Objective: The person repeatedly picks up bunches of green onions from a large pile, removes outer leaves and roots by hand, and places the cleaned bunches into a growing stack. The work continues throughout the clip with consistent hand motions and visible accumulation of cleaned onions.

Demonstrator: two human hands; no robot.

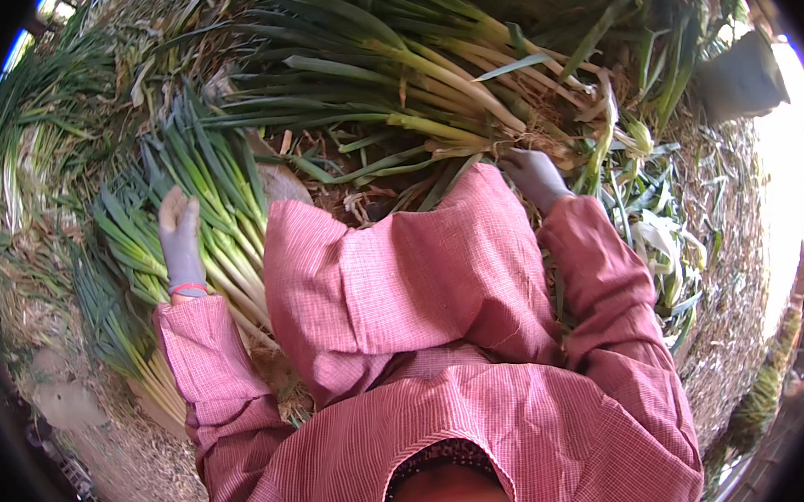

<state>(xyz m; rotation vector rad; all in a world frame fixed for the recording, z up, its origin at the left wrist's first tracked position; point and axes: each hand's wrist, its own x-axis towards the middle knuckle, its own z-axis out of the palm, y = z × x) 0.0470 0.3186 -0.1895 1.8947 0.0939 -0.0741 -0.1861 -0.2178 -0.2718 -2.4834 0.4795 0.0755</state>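
Observation:
My left hand (180, 237), in a grey glove with a red band at the wrist, is over a bundle of Welsh onions (228, 220) on the left. Its fingers and thumb stand apart with nothing between them. My right hand (536, 178), also gloved, is at the root end of a larger pile of Welsh onions (447, 81) in front of me. Its fingertips meet the roots and stems there, and I cannot tell whether they grip any. The pile's dark green leaves point left and its roots point right.
More Welsh onions (28, 152) lie at the far left, and another bunch (159, 381) is at lower left. Stripped leaves (664, 246) are heaped to my right. A grey container (744, 79) stands at the upper right. Dry plant litter (730, 299) covers the ground.

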